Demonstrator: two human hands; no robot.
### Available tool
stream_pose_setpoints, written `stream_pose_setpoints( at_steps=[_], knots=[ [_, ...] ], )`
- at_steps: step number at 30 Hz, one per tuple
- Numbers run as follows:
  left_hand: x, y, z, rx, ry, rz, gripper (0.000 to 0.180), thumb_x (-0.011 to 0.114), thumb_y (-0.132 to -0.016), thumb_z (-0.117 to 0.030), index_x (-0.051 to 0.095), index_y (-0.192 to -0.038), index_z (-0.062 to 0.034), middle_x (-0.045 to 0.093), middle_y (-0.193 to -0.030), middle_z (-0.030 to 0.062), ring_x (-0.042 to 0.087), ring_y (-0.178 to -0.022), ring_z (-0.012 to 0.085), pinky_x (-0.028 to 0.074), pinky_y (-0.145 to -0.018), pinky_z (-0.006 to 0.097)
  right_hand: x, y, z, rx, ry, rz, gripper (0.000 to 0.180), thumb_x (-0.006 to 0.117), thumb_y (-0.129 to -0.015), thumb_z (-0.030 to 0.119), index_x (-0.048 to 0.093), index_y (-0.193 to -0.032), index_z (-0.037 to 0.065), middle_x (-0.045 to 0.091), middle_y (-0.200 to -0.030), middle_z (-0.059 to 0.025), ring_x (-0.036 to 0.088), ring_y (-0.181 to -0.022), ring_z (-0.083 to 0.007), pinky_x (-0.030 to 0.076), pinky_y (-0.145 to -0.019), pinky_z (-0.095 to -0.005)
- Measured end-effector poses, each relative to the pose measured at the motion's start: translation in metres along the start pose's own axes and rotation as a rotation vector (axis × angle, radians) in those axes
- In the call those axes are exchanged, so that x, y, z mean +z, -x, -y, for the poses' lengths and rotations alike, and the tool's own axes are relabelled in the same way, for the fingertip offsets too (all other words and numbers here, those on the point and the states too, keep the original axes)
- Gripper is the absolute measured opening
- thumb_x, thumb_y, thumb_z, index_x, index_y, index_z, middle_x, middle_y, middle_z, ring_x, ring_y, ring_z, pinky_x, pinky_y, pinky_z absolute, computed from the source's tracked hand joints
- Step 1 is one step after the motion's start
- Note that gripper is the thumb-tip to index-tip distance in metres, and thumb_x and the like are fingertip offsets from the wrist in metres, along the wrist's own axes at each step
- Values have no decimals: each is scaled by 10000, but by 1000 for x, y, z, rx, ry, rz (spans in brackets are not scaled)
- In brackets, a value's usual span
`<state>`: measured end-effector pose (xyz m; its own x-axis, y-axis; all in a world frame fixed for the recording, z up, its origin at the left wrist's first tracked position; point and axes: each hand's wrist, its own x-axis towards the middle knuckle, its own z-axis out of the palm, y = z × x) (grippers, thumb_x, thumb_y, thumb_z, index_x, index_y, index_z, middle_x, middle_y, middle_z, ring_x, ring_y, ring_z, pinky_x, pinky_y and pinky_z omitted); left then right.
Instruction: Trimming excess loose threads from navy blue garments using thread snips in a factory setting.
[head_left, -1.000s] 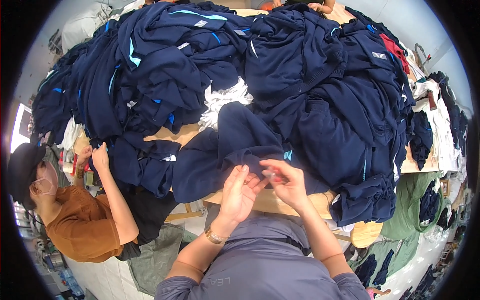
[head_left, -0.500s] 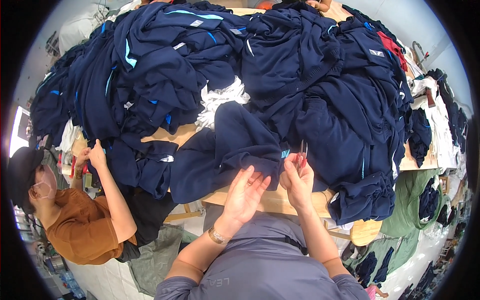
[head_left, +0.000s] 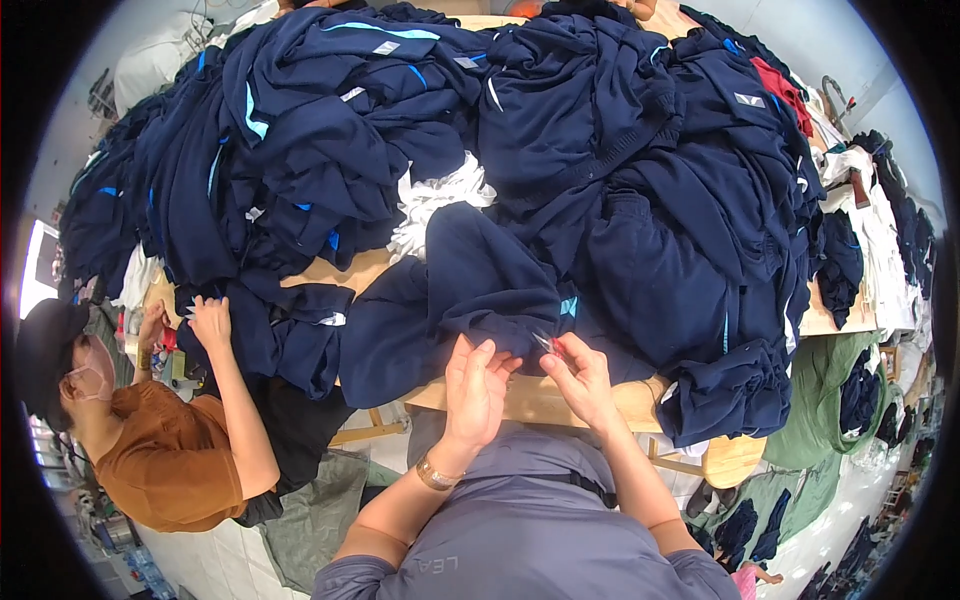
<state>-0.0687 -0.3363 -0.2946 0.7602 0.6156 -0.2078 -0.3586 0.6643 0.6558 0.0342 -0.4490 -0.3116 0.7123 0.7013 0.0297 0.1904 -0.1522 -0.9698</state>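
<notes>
A navy garment (head_left: 485, 265) with a light blue patch lies bunched over the near edge of the wooden table. My left hand (head_left: 474, 392), with a bracelet at the wrist, has its fingers closed on the near fold of this garment. In my right hand (head_left: 583, 382) is a small pair of thread snips (head_left: 546, 343) with a bit of red showing at the grip. Their blades point left toward the cloth between my hands, close to my left fingertips. I cannot tell whether the blades touch a thread.
Large heaps of navy garments (head_left: 330, 130) cover the table (head_left: 540, 402). A white bundle of strips (head_left: 440, 205) lies behind the garment. At left a co-worker in a brown top (head_left: 175, 450) handles navy cloth. Green sheeting (head_left: 815, 400) lies at right.
My right hand has moved left and slightly down with the snips, whose blades have swung from upright to pointing left. My left hand has closed more on the fold. The co-worker's hands have shifted.
</notes>
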Motion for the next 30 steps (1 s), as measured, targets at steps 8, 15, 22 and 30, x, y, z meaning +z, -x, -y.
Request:
stream_pose_setpoints(
  at_steps=[8, 15, 22, 30],
  knots=[
    [4, 2, -2, 92, -91, 38, 220, 399, -925, -108, 475, -1121, -43, 575, -1036, 76, 563, -936, 145, 458, -848, 310, -1, -4, 8, -86, 104, 24, 360, 681, -777, 351, 523, -760, 28, 447, -560, -79, 416, -467, -166, 353, -460, -283],
    [5, 3, 0, 195, -204, 67, 198, 418, -923, -95, 475, -1099, -26, 557, -1030, 68, 536, -922, 123, 433, -858, 290, -1, -7, 14, -133, 191, 37, 408, 663, -773, 412, 513, -738, 35, 473, -564, -97, 462, -463, -223, 370, -462, -306],
    [-2, 4, 2, 331, -452, 96, 226, 451, -912, -51, 472, -1127, 13, 548, -1084, 57, 508, -977, 105, 383, -887, 240, -5, -7, 17, -119, 274, 75, 278, 697, -769, 253, 565, -798, 10, 515, -587, -68, 445, -495, -133, 371, -487, -262],
    [-5, 0, 6, 297, -378, 74, 197, 455, -919, -76, 474, -1101, -3, 552, -1016, 42, 509, -907, 88, 403, -836, 226, -3, -6, 17, -104, 183, -1, 265, 691, -775, 228, 556, -756, 1, 473, -564, -48, 389, -497, -89, 332, -468, -251]
  ],
)
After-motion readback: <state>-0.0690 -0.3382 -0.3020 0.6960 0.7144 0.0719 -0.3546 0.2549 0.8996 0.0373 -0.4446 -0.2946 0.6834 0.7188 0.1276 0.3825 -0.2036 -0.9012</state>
